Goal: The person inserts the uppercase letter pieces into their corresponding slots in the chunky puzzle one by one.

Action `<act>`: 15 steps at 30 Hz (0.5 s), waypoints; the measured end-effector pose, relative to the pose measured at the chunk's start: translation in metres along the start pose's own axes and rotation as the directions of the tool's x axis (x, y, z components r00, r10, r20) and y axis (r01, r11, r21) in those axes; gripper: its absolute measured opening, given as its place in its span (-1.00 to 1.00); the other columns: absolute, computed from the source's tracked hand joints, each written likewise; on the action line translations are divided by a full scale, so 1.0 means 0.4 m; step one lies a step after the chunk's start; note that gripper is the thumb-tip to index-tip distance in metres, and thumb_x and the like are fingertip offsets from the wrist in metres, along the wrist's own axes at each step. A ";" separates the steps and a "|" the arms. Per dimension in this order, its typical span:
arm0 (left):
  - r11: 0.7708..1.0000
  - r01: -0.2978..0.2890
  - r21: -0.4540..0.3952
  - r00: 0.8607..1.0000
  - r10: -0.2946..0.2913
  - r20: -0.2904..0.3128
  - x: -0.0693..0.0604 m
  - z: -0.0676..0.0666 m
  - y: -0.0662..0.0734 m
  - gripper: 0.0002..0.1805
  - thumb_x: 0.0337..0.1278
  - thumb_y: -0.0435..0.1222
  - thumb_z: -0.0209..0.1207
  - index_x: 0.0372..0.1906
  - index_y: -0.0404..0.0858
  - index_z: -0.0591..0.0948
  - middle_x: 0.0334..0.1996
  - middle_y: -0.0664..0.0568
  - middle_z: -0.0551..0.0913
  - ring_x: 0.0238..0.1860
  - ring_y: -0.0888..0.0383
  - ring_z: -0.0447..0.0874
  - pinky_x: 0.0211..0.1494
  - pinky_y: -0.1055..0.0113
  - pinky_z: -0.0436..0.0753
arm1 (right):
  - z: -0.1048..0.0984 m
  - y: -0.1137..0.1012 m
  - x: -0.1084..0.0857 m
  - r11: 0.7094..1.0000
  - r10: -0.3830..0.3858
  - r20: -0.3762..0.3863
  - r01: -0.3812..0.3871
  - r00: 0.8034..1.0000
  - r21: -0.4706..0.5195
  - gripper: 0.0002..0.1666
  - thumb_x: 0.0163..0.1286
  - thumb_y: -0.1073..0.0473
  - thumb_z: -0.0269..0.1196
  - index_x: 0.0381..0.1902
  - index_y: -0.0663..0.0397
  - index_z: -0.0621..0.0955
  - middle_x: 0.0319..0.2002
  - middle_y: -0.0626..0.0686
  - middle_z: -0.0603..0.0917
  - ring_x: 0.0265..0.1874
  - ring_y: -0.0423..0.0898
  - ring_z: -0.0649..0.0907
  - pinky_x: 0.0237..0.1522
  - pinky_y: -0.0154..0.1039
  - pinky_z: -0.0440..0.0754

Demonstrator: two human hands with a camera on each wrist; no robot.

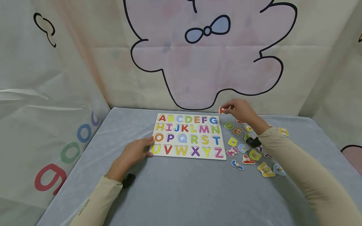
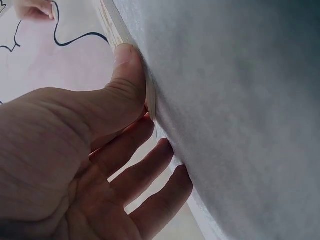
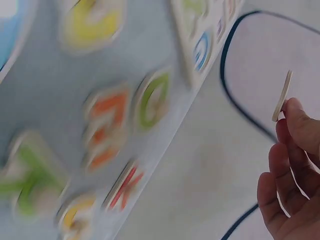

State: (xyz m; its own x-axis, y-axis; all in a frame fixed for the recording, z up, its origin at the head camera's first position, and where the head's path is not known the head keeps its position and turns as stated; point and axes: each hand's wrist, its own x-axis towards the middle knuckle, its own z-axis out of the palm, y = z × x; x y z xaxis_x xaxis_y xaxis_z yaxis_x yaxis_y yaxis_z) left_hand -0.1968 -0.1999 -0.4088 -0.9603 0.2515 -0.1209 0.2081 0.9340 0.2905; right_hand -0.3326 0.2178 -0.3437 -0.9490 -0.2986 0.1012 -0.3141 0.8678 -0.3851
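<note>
My right hand (image 1: 240,110) pinches a small red letter piece (image 1: 221,110) above the table, just past the far right corner of a white alphabet board (image 1: 183,157). In the right wrist view the letter piece (image 3: 283,97) appears edge-on between thumb and fingers, so its face is hidden there. Rows of coloured capital letters cover the board. My left hand (image 1: 137,150) touches the board's left edge, with extended fingers along the side and the thumb near the close corner. The left wrist view shows the thumb (image 2: 127,80) against the board's pale wooden edge.
Loose letter pieces with knobs lie right of the board, including an orange E (image 1: 237,131), a green D (image 1: 228,125), a blue J (image 1: 237,165) and a yellow W (image 1: 266,169). They rest on a grey-blue tablecloth (image 1: 181,191). A printed curtain (image 1: 113,78) hangs behind the table.
</note>
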 end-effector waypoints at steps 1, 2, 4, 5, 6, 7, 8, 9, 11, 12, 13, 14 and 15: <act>1.000 0.002 0.001 1.000 -0.002 0.003 0.000 -0.003 -0.001 -0.24 0.06 -0.16 0.41 0.40 -0.19 0.43 0.46 -0.04 0.38 0.43 -0.12 0.40 0.34 -0.05 0.48 | 0.006 -0.018 0.010 1.000 -0.002 0.007 0.002 1.000 0.009 -0.69 0.45 0.10 0.26 0.05 0.10 0.71 -0.14 0.14 0.72 -0.20 0.03 0.57 -0.25 -0.16 0.47; 1.000 0.006 0.000 1.000 -0.006 0.003 0.000 -0.005 -0.001 -0.24 0.06 -0.16 0.41 0.40 -0.19 0.43 0.46 -0.03 0.38 0.43 -0.12 0.40 0.34 -0.06 0.48 | 0.012 -0.033 0.019 1.000 -0.003 0.014 0.003 1.000 0.015 -0.69 0.45 0.10 0.25 0.05 0.10 0.72 -0.13 0.13 0.71 -0.20 0.03 0.56 -0.24 -0.16 0.47; 1.000 0.005 0.004 1.000 -0.005 0.004 0.000 -0.010 -0.003 -0.24 0.06 -0.15 0.41 0.40 -0.19 0.43 0.46 -0.03 0.38 0.42 -0.12 0.41 0.33 -0.06 0.49 | 0.026 -0.059 0.036 1.000 -0.005 0.026 0.005 1.000 0.022 -0.70 0.46 0.10 0.25 0.04 0.08 0.72 -0.13 0.13 0.71 -0.20 0.03 0.54 -0.23 -0.15 0.46; 1.000 0.005 0.008 1.000 -0.005 0.004 0.000 -0.011 -0.004 -0.24 0.06 -0.15 0.41 0.40 -0.19 0.43 0.46 -0.02 0.38 0.42 -0.13 0.41 0.32 -0.06 0.49 | 0.033 -0.071 0.043 1.000 -0.008 0.030 0.007 1.000 0.026 -0.71 0.45 0.10 0.25 0.04 0.07 0.73 -0.13 0.12 0.72 -0.20 0.02 0.54 -0.23 -0.15 0.46; 1.000 0.002 0.011 1.000 -0.002 0.003 0.000 -0.013 -0.005 -0.24 0.06 -0.14 0.41 0.40 -0.18 0.43 0.46 -0.02 0.38 0.41 -0.13 0.42 0.32 -0.06 0.49 | 0.041 -0.080 0.051 1.000 -0.013 0.034 0.012 0.999 0.026 -0.71 0.45 0.09 0.26 0.03 0.05 0.73 -0.14 0.10 0.72 -0.21 0.02 0.54 -0.24 -0.16 0.46; 1.000 -0.002 0.015 1.000 0.002 0.002 0.000 -0.014 -0.006 -0.24 0.06 -0.14 0.41 0.40 -0.18 0.44 0.46 -0.02 0.39 0.41 -0.13 0.43 0.31 -0.06 0.50 | 0.049 -0.091 0.057 1.000 -0.017 0.036 0.016 0.999 0.025 -0.71 0.44 0.09 0.26 0.03 0.04 0.73 -0.15 0.09 0.73 -0.22 0.01 0.54 -0.25 -0.17 0.46; 1.000 -0.006 0.017 1.000 0.006 0.001 0.000 -0.015 -0.006 -0.24 0.05 -0.14 0.41 0.40 -0.18 0.44 0.45 -0.02 0.39 0.40 -0.14 0.44 0.30 -0.06 0.51 | 0.057 -0.100 0.062 1.000 -0.020 0.039 0.019 0.999 0.025 -0.71 0.44 0.09 0.27 0.03 0.04 0.73 -0.15 0.08 0.74 -0.23 0.00 0.54 -0.25 -0.18 0.47; 1.000 -0.010 0.023 1.000 0.010 0.002 0.001 -0.016 -0.006 -0.24 0.05 -0.13 0.41 0.40 -0.18 0.44 0.45 -0.02 0.40 0.39 -0.14 0.44 0.29 -0.06 0.51 | 0.065 -0.111 0.067 0.999 -0.020 0.043 0.019 0.999 0.029 -0.70 0.43 0.08 0.27 0.04 0.04 0.73 -0.15 0.08 0.74 -0.23 0.00 0.54 -0.24 -0.18 0.48; 1.000 -0.007 0.021 1.000 0.007 0.005 0.002 -0.016 -0.004 -0.24 0.05 -0.13 0.41 0.40 -0.17 0.44 0.45 0.00 0.40 0.40 -0.13 0.45 0.30 -0.06 0.51 | 0.080 -0.132 0.076 0.999 -0.027 0.050 0.025 0.998 0.040 -0.69 0.44 0.08 0.27 0.05 0.04 0.73 -0.12 0.08 0.74 -0.21 0.00 0.57 -0.19 -0.15 0.54; 1.000 -0.007 0.019 1.000 0.007 0.009 0.003 -0.016 -0.002 -0.24 0.05 -0.13 0.41 0.40 -0.17 0.44 0.45 0.00 0.40 0.40 -0.13 0.44 0.30 -0.06 0.51 | 0.088 -0.144 0.080 0.999 -0.026 0.056 0.024 0.998 0.044 -0.69 0.45 0.07 0.26 0.06 0.04 0.72 -0.10 0.08 0.74 -0.20 0.00 0.58 -0.16 -0.14 0.56; 1.000 -0.009 0.021 1.000 0.009 0.011 0.003 -0.015 -0.002 -0.24 0.05 -0.13 0.41 0.40 -0.17 0.45 0.45 0.00 0.40 0.40 -0.13 0.44 0.30 -0.06 0.51 | 0.096 -0.157 0.084 0.998 -0.024 0.061 0.021 0.998 0.054 -0.69 0.45 0.07 0.26 0.06 0.04 0.72 -0.08 0.08 0.73 -0.18 0.00 0.59 -0.13 -0.12 0.58; 1.000 -0.006 0.016 1.000 0.006 0.015 0.003 -0.013 -0.001 -0.24 0.05 -0.13 0.41 0.40 -0.17 0.44 0.45 0.01 0.39 0.40 -0.13 0.44 0.31 -0.06 0.50 | 0.104 -0.169 0.088 0.998 -0.028 0.068 0.023 0.997 0.062 -0.69 0.46 0.07 0.25 0.06 0.05 0.72 -0.07 0.09 0.72 -0.16 0.01 0.60 -0.09 -0.09 0.59; 1.000 -0.003 0.011 1.000 0.003 0.018 0.003 -0.012 0.001 -0.24 0.05 -0.13 0.41 0.40 -0.16 0.44 0.46 0.01 0.39 0.41 -0.13 0.43 0.32 -0.05 0.50 | 0.112 -0.182 0.093 0.998 -0.028 0.073 0.024 0.997 0.065 -0.69 0.47 0.07 0.24 0.06 0.04 0.72 -0.06 0.09 0.72 -0.14 0.01 0.61 -0.06 -0.08 0.60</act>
State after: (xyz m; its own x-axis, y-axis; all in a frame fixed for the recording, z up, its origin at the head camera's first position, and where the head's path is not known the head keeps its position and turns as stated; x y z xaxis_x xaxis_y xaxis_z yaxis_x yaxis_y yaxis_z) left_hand -0.1987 -0.2007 -0.4043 -0.9560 0.2591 -0.1373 0.2133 0.9358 0.2807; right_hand -0.3439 0.1258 -0.3532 -0.9352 -0.3511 0.0450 -0.3339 0.8327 -0.4418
